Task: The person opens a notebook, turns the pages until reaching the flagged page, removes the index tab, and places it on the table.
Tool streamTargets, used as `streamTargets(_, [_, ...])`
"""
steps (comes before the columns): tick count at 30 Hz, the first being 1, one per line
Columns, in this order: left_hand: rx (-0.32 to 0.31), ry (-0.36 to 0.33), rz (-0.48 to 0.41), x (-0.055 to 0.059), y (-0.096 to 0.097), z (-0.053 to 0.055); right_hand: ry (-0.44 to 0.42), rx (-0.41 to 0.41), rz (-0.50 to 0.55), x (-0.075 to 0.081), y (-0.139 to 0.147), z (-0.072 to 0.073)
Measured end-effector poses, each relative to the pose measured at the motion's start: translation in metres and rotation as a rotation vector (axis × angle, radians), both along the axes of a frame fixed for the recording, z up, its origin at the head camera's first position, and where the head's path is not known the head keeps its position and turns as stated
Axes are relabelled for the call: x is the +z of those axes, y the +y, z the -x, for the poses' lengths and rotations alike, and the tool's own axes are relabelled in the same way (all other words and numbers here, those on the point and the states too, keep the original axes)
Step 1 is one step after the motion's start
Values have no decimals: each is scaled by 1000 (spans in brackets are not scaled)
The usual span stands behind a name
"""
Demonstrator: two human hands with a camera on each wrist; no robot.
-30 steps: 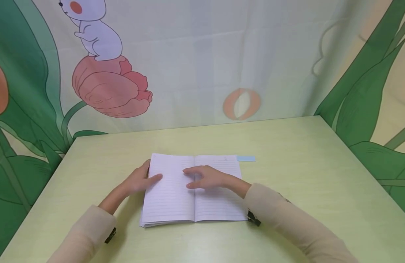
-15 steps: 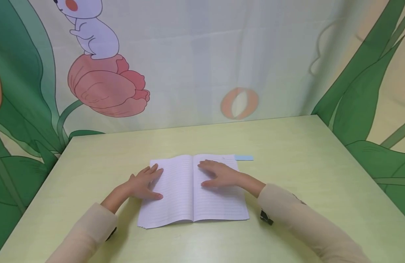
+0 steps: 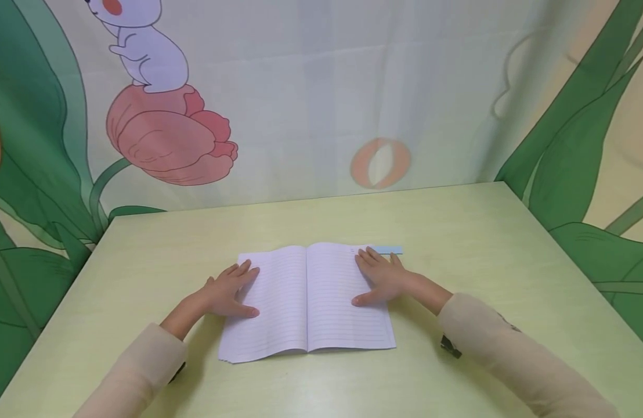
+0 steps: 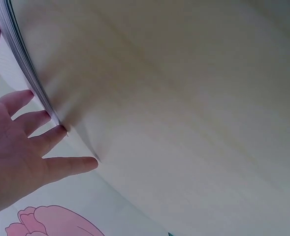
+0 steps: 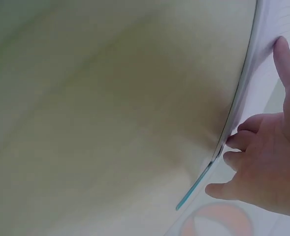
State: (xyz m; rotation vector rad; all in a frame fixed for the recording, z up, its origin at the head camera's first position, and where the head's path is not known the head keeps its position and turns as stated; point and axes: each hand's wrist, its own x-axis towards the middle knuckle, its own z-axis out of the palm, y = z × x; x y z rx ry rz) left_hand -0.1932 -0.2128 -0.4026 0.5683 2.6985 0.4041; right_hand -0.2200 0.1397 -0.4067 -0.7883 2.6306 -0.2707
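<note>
An open notebook (image 3: pixel 311 302) with white ruled pages lies flat on the table, its spine running up the middle. Spread fingers of my left hand (image 3: pixel 228 293) rest on the outer part of the left page. In the left wrist view the left hand (image 4: pixel 16 147) touches along the notebook's edge (image 4: pixel 34 73). My right hand (image 3: pixel 383 280) lies with fingers apart on the upper right of the right page. A light blue strip (image 3: pixel 392 250) sticks out past the top right corner, partly behind the right fingertips. Neither hand grips anything.
The pale yellow-green table (image 3: pixel 457 232) extends around the notebook. A printed curtain (image 3: pixel 280 116) with a rabbit, flowers and leaves hangs behind its back edge. A dark wrist strap part (image 3: pixel 450 346) shows below the right sleeve.
My left hand went from the left page's edge to resting on top of it. My right hand slid rightwards from the middle of the notebook across the right page to its outer edge.
</note>
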Motion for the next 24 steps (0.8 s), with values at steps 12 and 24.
streamTargets(12, [1, 5, 12, 0, 1, -1, -9, -7, 24, -3, -21, -1])
streamTargets(24, [2, -6, 20, -1, 2, -1, -126, 7, 122, 0, -45, 1])
